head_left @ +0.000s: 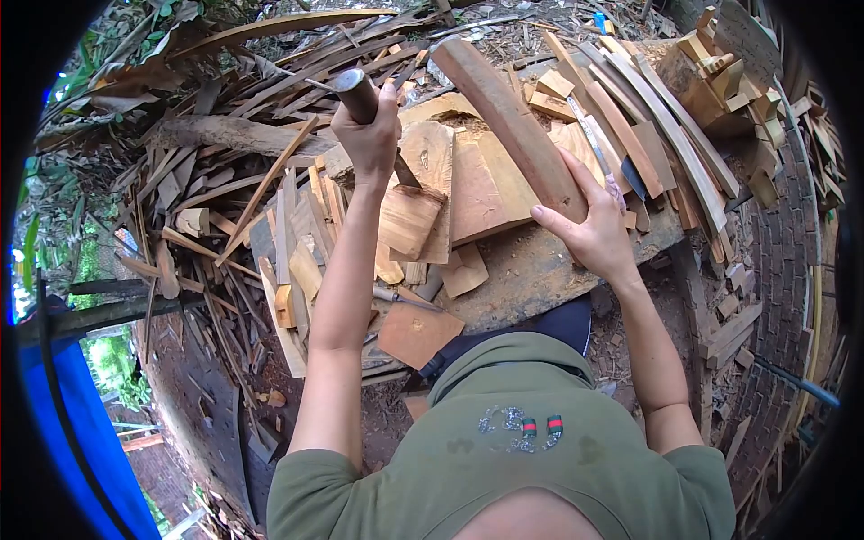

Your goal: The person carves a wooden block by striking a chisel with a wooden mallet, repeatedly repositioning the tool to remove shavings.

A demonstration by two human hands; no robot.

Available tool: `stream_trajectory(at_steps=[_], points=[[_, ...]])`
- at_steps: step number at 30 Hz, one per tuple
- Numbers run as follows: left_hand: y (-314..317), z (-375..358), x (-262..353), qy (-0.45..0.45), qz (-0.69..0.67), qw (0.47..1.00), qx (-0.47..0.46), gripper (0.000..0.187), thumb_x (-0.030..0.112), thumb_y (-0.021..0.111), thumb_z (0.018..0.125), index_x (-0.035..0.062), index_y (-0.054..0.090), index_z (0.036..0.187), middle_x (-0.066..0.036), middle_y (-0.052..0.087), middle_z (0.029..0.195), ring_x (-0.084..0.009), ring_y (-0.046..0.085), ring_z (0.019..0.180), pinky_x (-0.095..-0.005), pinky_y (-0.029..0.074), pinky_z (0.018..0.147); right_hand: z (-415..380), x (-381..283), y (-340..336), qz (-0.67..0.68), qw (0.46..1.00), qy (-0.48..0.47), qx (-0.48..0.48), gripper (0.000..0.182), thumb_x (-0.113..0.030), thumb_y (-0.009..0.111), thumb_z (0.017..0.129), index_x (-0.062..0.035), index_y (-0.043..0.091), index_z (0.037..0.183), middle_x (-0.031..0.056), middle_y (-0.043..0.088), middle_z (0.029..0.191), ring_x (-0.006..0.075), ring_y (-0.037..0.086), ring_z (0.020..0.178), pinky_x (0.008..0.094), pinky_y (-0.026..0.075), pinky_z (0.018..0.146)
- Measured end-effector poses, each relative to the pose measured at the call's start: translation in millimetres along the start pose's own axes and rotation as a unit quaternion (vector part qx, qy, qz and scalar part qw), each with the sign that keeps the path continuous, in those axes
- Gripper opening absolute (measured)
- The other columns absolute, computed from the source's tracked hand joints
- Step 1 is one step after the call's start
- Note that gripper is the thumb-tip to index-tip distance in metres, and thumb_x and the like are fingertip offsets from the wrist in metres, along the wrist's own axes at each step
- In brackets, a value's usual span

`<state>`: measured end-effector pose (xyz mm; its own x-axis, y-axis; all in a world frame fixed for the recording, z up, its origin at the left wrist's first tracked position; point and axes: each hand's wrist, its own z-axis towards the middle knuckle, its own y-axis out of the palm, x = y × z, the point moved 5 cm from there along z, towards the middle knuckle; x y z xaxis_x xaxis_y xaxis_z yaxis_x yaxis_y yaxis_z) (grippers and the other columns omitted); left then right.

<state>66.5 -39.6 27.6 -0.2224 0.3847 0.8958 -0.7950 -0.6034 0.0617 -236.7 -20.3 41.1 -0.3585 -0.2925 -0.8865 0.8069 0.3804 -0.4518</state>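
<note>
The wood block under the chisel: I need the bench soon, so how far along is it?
Done: the wood block looks flat on its broad face. In hand: the left hand holds the chisel, blade at the block's far edge; the right hand holds a wooden club, clear of the chisel. Remaining: probably more chiselling, as that edge looks rough; how much is unclear.

Single head-worn view, looking down over chest

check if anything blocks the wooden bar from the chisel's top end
Nothing visible stands between the wooden bar, held in the right hand, and the top of the chisel in the left hand; the gap looks open.
</note>
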Motion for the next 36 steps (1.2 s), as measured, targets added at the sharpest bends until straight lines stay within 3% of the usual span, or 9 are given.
stream_trajectory(at_steps=[11,16,20,24,26,30,32,34,36], points=[[7,-7,0,-0.032,-0.019,0.998,-0.041,0.015,0.005,0.066,0.089,0.0024,0.056,0.078,0.0,0.052,0.057,-0.0058,0.047,0.042,-0.0214,0.037,0.039,14,-18,2,0.007,1.0,-0.007,-0.009,0.077,-0.029,0.076,0.079,-0.001,0.043,0.142,0.0212,0.06,0.128,0.0291,0.062,0.114,0.039,0.048,0.097],[19,-12,-5,0.018,0.042,0.995,-0.084,0.015,0.007,0.068,0.088,0.003,0.06,0.076,0.001,0.056,0.059,-0.0048,0.05,0.045,-0.0201,0.037,0.04,36,-61,-12,0.095,0.989,-0.109,0.016,0.076,-0.029,0.076,0.079,-0.0037,0.044,0.143,0.0188,0.062,0.123,0.0271,0.062,0.112,0.0381,0.049,0.096],[27,-16,-4,0.016,0.084,0.993,-0.081,0.016,0.011,0.071,0.084,0.0015,0.059,0.079,0.002,0.057,0.067,-0.006,0.052,0.061,-0.0243,0.043,0.055,48,-93,-24,0.083,0.975,-0.189,0.078,0.078,-0.029,0.076,0.079,-0.0058,0.042,0.145,0.0209,0.065,0.118,0.027,0.066,0.106,0.0383,0.052,0.093],[35,-12,-2,0.083,0.059,0.992,-0.072,0.017,0.01,0.071,0.082,0.0003,0.058,0.078,0.001,0.056,0.066,-0.0072,0.051,0.061,-0.0265,0.044,0.056,61,-66,0,-0.148,0.977,-0.143,-0.061,0.079,-0.029,0.076,0.079,-0.0089,0.041,0.147,0.0257,0.067,0.112,0.0312,0.07,0.099,0.0396,0.057,0.086],[34,-12,-4,0.062,0.008,0.997,-0.048,0.014,0.01,0.07,0.082,0.0005,0.061,0.081,0.0,0.058,0.066,-0.0078,0.053,0.063,-0.0267,0.045,0.058,63,-80,-15,-0.078,0.973,-0.215,-0.014,0.076,-0.031,0.076,0.079,-0.0094,0.044,0.145,0.0243,0.067,0.114,0.0305,0.07,0.099,0.0378,0.057,0.085],[29,-13,-10,0.03,0.144,0.986,-0.075,0.013,0.01,0.07,0.082,-0.0003,0.065,0.089,-0.003,0.063,0.071,-0.0084,0.058,0.068,-0.0266,0.048,0.064,65,-94,-21,0.008,0.969,-0.228,0.091,0.076,-0.032,0.076,0.078,-0.0107,0.046,0.144,0.0227,0.068,0.111,0.0285,0.07,0.097,0.0367,0.056,0.083],[37,-13,-8,0.064,0.051,0.995,-0.059,0.014,0.012,0.07,0.082,-0.0006,0.064,0.086,-0.003,0.063,0.071,-0.0089,0.057,0.066,-0.0273,0.048,0.063,73,-59,1,-0.089,0.977,-0.189,-0.042,0.077,-0.034,0.074,0.079,-0.0118,0.044,0.146,0.0225,0.069,0.11,0.0289,0.07,0.097,0.0378,0.056,0.082],[43,-8,-8,0.066,0.043,0.995,-0.058,0.016,0.013,0.07,0.081,-0.0005,0.063,0.085,-0.003,0.062,0.069,-0.0092,0.056,0.064,-0.0278,0.048,0.062,75,-62,-6,-0.188,0.969,-0.151,-0.057,0.079,-0.037,0.074,0.079,-0.0124,0.042,0.147,0.0219,0.068,0.114,0.0296,0.07,0.099,0.0391,0.055,0.084],[42,-7,-9,0.063,0.112,0.989,-0.068,0.015,0.012,0.07,0.081,-0.0004,0.063,0.085,-0.003,0.061,0.068,-0.0087,0.056,0.064,-0.0279,0.048,0.063,77,-76,-18,-0.061,0.978,-0.201,-0.015,0.078,-0.033,0.074,0.082,-0.0149,0.04,0.149,0.022,0.06,0.13,0.0283,0.064,0.111,0.038,0.051,0.095]])
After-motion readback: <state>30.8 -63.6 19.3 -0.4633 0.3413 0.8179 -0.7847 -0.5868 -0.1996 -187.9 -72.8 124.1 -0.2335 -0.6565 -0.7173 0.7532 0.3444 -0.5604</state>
